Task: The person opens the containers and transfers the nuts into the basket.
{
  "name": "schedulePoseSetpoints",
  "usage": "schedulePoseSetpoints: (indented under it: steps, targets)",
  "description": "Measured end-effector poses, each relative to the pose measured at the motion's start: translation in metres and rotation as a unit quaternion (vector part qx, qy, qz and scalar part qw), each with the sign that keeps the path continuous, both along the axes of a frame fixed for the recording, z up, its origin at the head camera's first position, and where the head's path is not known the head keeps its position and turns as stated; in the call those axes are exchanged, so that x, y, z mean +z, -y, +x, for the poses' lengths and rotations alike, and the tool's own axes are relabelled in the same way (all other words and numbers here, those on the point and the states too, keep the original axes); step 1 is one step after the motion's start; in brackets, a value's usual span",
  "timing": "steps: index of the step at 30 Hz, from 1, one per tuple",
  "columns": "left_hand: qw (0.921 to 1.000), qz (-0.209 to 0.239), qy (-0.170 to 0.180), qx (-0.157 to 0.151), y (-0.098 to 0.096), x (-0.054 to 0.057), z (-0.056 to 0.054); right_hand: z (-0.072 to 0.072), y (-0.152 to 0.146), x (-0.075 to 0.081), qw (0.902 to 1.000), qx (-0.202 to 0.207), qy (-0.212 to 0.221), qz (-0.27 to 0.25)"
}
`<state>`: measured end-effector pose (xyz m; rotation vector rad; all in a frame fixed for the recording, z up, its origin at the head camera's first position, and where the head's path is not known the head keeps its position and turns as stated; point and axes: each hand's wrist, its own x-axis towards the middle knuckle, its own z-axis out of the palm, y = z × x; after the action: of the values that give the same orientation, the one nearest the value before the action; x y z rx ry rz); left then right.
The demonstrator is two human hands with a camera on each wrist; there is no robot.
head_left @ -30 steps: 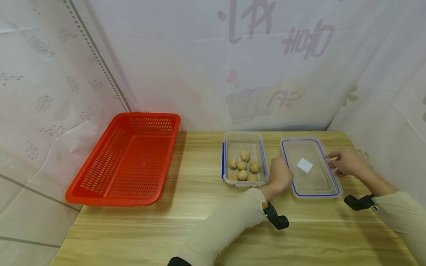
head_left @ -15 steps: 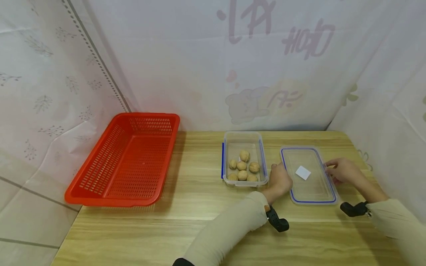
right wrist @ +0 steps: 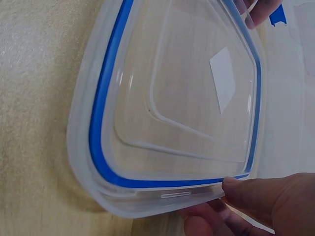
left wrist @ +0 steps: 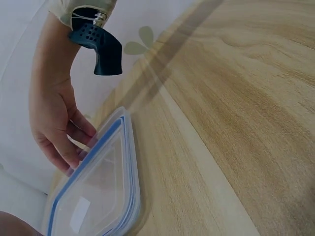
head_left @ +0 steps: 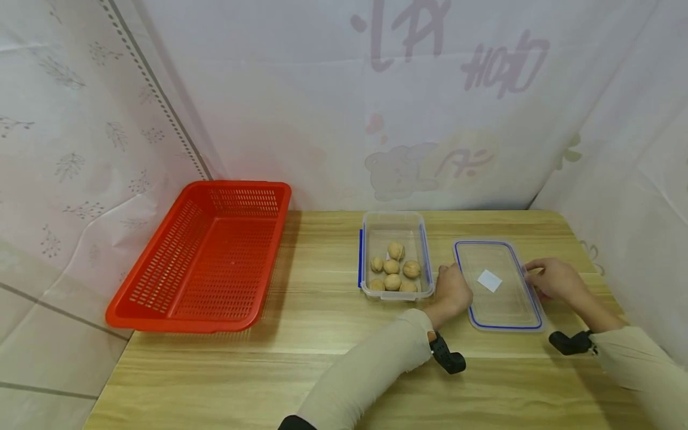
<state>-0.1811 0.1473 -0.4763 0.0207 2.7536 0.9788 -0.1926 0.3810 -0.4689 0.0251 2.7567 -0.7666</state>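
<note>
A clear plastic lid (head_left: 505,304) with a blue seal lies at the right side of the table, a small white label (head_left: 490,280) in its middle. My right hand (head_left: 556,279) pinches its right edge, thumb on the rim and fingers underneath, as the right wrist view shows close up. At the opposite edge my left hand (head_left: 452,291) grips the lid with curled fingers; its fingertips are partly hidden in the head view. Just left of that hand stands an open clear container (head_left: 395,222) with several walnuts (head_left: 392,282) inside. A blue clip flap (head_left: 360,258) hangs on the container's left side.
A large red plastic basket (head_left: 279,239) with slotted walls stands at the left of the wooden table (head_left: 242,382). A printed white cloth (head_left: 301,119) rises behind the table and along both sides.
Both hands have brought the lid a little toward me and slightly left, mostly in the first half second. Since then hands and lid have barely moved. The container and basket stay put.
</note>
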Motion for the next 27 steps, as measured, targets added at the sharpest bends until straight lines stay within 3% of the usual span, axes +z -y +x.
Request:
schedulePoseSetpoints:
  steps: [8,15,21,24,27]
  targets:
    - [0.9957,0.085,0.036,-0.001,0.008,0.002,0.005,0.002,-0.001,0.004,0.9996,-0.006,0.025,-0.014]
    - [0.9957,0.081,0.032,-0.031,0.014,0.01,0.01,0.006,-0.003,0.013,0.9994,0.012,0.027,-0.018]
    - [0.9901,0.097,0.009,-0.101,0.027,0.033,0.013,0.006,0.0,0.031,0.9995,0.022,0.013,-0.017]
    - [0.9817,0.113,-0.003,-0.153,0.035,0.05,0.012,0.004,0.003,0.039,0.9995,0.025,0.004,-0.018]
    - [0.9685,0.131,-0.006,-0.212,0.043,0.069,0.006,0.003,0.008,0.046,0.9992,0.033,-0.004,-0.021]
